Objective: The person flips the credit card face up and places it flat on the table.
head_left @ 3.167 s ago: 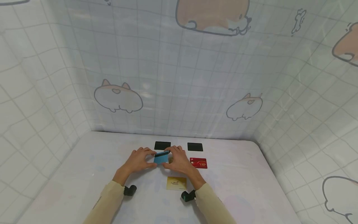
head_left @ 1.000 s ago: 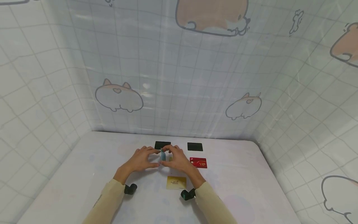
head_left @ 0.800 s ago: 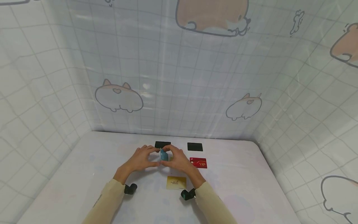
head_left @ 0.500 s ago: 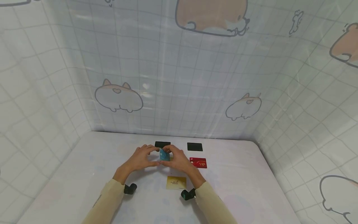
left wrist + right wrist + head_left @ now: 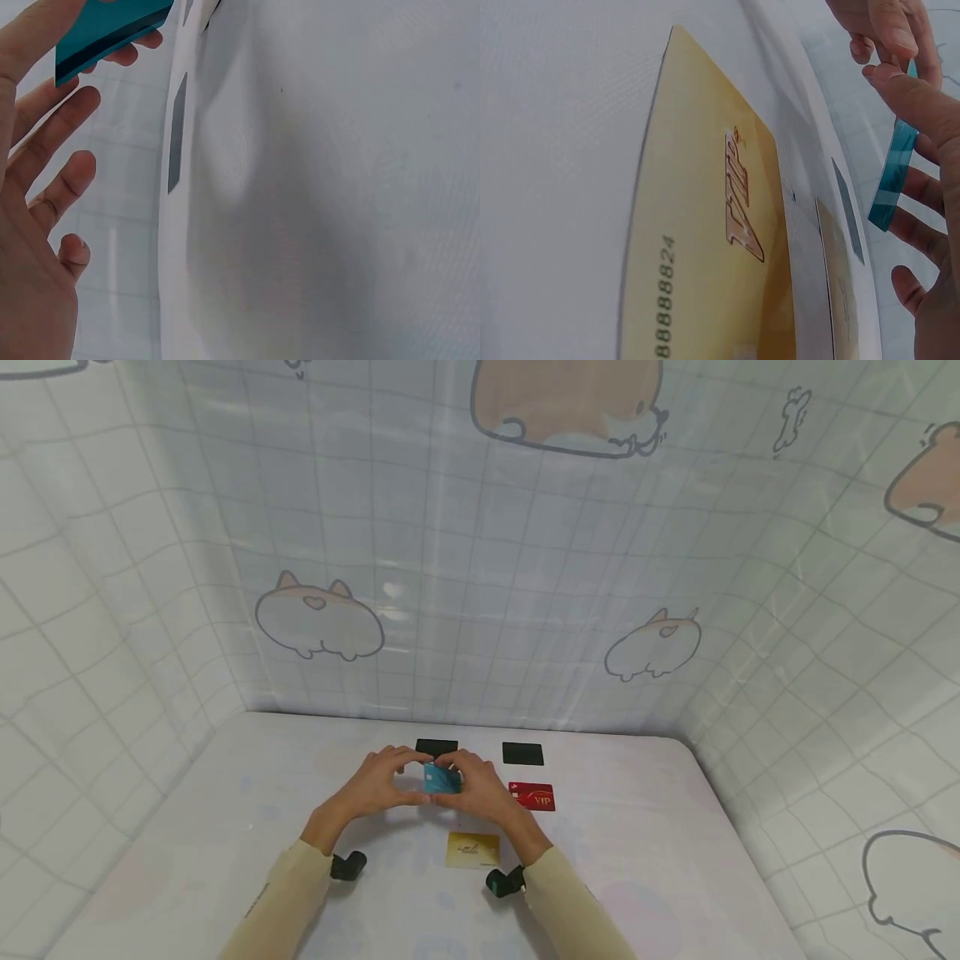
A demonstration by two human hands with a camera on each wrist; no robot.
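Blue card (image 5: pixel 441 779): we see left fingers (image 5: pixel 64 126) and right fingers (image 5: pixel 926 189) pinching its edges; uneven pressure, we judge, could flick it to the surface (image 5: pixel 637 827) beneath them.

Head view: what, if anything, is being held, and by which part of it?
The blue card, held by its upper and lower edges, by both the left hand and the right hand.

The glossy teal-blue rectangular card (image 5: pixel 441 780) between the left hand (image 5: pixel 377 782) and right hand (image 5: pixel 480 789) has turned over: its black-striped face previously showed toward the head camera, now its patterned one does.
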